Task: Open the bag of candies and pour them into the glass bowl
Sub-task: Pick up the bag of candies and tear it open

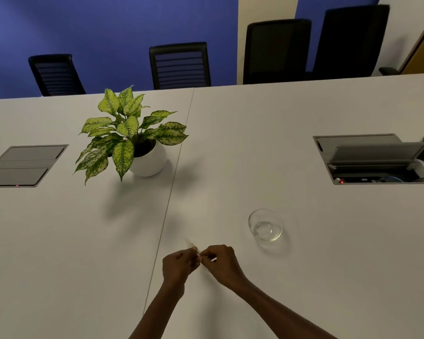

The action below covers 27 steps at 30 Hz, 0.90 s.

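Note:
My left hand (179, 264) and my right hand (222, 261) meet over the white table, fingertips pinched together on a small, mostly hidden bag of candies (199, 255). Only a pale, blurred sliver of the bag shows between the fingers. An empty glass bowl (265, 224) stands on the table to the right of and beyond my hands, apart from them.
A potted plant (132, 138) in a white pot stands at the back left. A closed cable hatch (22, 165) lies at far left, an open one (375, 160) at far right. Black chairs (180, 64) line the table's far edge.

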Available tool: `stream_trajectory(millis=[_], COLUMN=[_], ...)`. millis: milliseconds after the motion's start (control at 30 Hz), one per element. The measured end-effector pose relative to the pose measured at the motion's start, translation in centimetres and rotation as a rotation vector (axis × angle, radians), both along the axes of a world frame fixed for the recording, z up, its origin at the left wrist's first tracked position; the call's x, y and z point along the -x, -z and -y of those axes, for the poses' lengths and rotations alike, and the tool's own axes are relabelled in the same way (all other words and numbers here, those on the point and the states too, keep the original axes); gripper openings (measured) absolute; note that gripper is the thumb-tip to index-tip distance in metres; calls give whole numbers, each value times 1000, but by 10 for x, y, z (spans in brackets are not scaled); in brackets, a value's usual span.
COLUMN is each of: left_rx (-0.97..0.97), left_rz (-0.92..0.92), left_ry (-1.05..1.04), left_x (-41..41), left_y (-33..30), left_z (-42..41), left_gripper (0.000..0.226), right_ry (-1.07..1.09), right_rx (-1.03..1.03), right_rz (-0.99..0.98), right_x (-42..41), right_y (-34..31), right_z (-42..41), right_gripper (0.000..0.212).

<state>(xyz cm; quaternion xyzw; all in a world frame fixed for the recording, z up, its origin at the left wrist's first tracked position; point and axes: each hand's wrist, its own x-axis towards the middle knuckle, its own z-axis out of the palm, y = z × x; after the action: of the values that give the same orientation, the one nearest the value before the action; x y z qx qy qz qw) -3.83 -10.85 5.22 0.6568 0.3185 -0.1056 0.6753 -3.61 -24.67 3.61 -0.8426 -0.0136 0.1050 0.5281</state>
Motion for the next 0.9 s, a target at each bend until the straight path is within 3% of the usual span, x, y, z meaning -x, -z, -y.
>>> stream_trajectory(millis=[567,900], left_rx=[75,-88], left_rz=[273,279], left_ry=[325,371], left_x=[-37,-50], left_y=[-65,-78], left_z=[58,86], left_gripper=[18,11], right_ry=[151,334], right_rx=[-68,-63], right_rz=[54,31], right_x=[-36,-39], right_y=[-71,-88], right_z=[68,84], right_gripper=[13,18])
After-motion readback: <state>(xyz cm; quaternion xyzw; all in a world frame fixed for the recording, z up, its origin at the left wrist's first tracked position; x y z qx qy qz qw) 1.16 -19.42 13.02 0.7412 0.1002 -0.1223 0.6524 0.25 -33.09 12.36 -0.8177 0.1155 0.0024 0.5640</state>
